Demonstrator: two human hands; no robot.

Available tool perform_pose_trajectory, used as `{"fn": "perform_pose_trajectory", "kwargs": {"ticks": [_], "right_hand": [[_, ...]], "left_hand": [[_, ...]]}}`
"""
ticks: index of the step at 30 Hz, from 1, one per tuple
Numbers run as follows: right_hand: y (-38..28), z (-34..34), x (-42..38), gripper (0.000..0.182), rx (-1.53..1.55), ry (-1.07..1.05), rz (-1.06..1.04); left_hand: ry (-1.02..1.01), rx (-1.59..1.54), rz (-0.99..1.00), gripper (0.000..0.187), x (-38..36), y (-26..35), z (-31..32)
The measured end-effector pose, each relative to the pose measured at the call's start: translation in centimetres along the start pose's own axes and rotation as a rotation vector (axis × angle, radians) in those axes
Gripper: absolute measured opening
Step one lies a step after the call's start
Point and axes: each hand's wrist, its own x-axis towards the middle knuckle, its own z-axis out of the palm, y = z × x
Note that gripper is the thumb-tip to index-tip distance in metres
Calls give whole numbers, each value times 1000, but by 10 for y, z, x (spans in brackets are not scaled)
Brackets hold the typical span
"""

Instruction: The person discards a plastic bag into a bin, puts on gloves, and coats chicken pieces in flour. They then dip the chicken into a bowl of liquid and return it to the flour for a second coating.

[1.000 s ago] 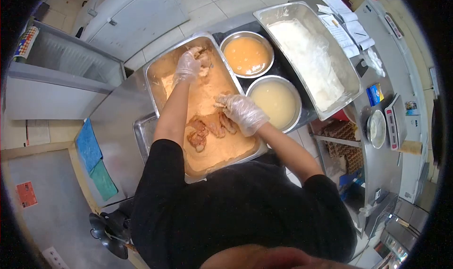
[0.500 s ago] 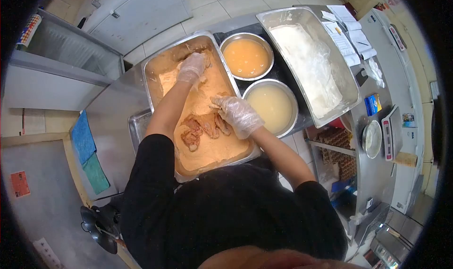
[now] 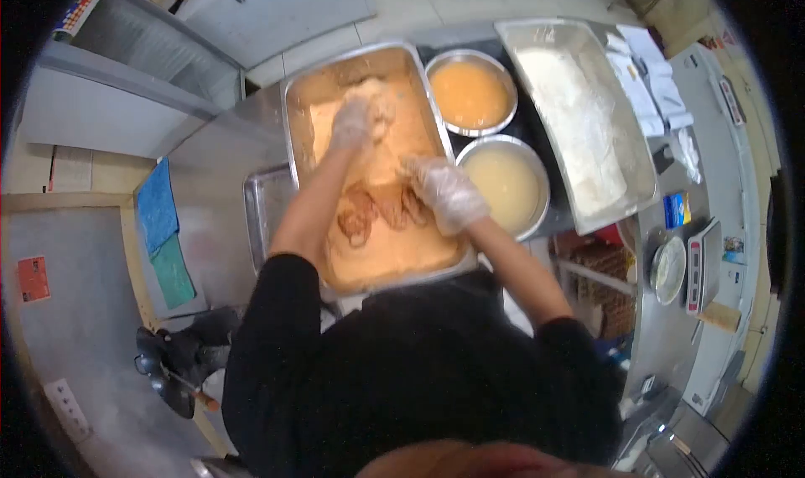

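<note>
A deep metal pan point(image 3: 292, 147) holds orange-tinted flour point(image 3: 381, 260). My left hand point(image 3: 352, 124), in a clear plastic glove, is down in the far part of the pan, against flour-coated lumps point(image 3: 381, 109); its fingers are smeared by motion. My right hand point(image 3: 451, 194), gloved too, hangs over the pan's right side with flour-dusted fingers curled together; what they hold, if anything, I cannot make out. Just below and left of it, several reddish-brown raw meat pieces point(image 3: 358, 218) lie on the flour in the near half.
Right of the pan stand a bowl of orange liquid point(image 3: 468, 94) and a bowl of pale yellowish liquid point(image 3: 503, 186). Beyond them is a long metal pan point(image 3: 650, 176) of white flour. A smaller tray point(image 3: 256, 218) sits at the left. A scale point(image 3: 703, 264) and papers point(image 3: 646, 80) lie farther right.
The whole view has shifted, with the pan now slightly right and higher. My left hand has moved a little within the far part of the pan, where coated lumps now show beside it.
</note>
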Motion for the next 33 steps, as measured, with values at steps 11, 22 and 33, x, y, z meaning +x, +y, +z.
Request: {"fn": "perform_pose_trajectory", "kwargs": {"ticks": [11, 22, 33], "right_hand": [[15, 24, -3, 23, -225, -272, 110], [3, 11, 2, 25, -21, -178, 192], [-19, -5, 77, 23, 47, -137, 221]], "left_hand": [[107, -701, -61, 36, -3, -21, 78], [73, 180, 208, 27, -24, 5, -31], [198, -411, -199, 32, -131, 24, -129]]}}
